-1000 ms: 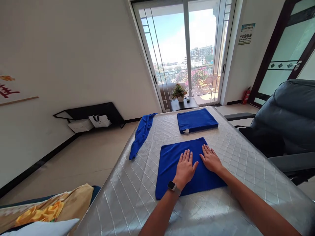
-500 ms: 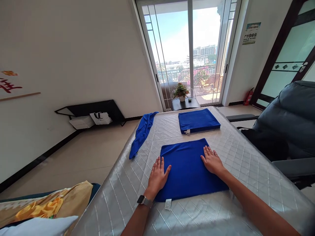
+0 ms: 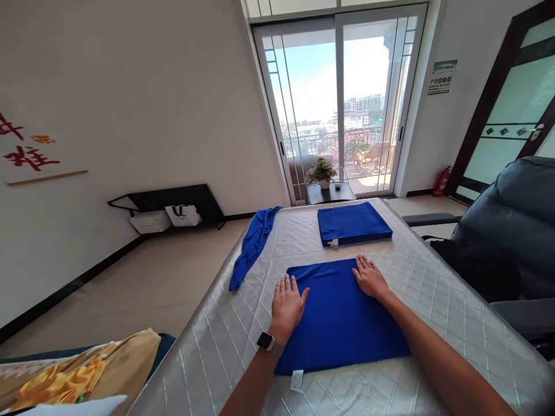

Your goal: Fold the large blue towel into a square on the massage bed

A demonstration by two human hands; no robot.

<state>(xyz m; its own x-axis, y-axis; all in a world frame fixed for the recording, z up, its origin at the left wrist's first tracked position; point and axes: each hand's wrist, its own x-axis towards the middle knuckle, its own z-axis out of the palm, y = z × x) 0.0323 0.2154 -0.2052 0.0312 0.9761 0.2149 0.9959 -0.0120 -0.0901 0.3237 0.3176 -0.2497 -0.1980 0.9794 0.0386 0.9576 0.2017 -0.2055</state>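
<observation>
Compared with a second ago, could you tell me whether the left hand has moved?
Yes. The left hand has slid from the middle of the near towel to its left edge, away from the right hand.

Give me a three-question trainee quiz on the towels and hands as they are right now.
1. True or false: both hands lie flat on the near towel.
2. How many blue towels are on the table? A) one B) two C) three
3. Which towel hangs over the table's edge?

Key
1. True: the left hand lies at its left edge, the right hand near its far right corner.
2. C: the near towel, the folded towel beyond it, and the loose towel.
3. The loose towel, at the left edge.
</observation>
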